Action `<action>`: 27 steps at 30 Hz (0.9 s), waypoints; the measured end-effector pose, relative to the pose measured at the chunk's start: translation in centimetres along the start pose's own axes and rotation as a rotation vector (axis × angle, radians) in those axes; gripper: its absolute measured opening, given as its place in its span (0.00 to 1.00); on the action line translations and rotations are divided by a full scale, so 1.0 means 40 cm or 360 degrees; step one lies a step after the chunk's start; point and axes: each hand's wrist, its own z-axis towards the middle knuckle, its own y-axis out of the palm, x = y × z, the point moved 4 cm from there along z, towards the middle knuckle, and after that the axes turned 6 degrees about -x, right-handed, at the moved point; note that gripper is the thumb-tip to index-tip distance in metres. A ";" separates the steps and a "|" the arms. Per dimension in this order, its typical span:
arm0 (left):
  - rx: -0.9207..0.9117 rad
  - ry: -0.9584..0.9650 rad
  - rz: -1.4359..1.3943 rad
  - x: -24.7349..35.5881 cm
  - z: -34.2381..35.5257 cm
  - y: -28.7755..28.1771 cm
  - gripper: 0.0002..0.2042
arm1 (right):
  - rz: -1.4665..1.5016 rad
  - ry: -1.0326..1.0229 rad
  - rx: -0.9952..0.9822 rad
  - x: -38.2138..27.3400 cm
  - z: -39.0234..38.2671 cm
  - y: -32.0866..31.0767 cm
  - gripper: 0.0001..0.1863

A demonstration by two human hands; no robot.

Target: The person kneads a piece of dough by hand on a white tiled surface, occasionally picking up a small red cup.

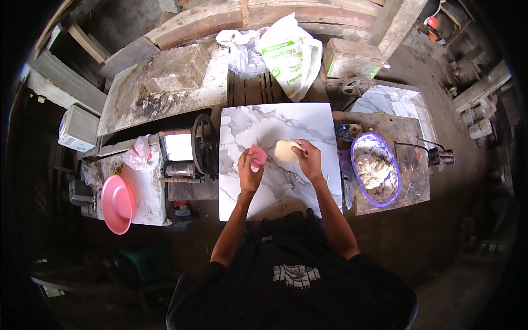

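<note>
The left hand grips a pink item between its fingers while the right hand pinches the right edge of a flat, pale dough piece over the marble-patterned board.

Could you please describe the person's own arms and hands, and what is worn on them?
The left hand and right hand are ungloved, and no watch shows. The forearms are bare up to the elbow-length black sleeves of a black shirt with a pale print.
</note>
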 end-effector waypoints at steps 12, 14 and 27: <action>0.0104 -0.0094 -0.0069 0.016 -0.011 -0.048 0.21 | -0.0730 -0.0233 -0.0926 0.061 -0.189 0.067 0.09; 0.0106 -0.0113 -0.0105 0.023 -0.015 -0.047 0.21 | -0.0831 -0.0184 -0.0601 0.041 -0.159 0.051 0.14; 0.0044 -0.0072 -0.0107 0.036 -0.018 -0.019 0.22 | -0.1378 -0.0298 -0.0732 0.116 -0.122 0.112 0.29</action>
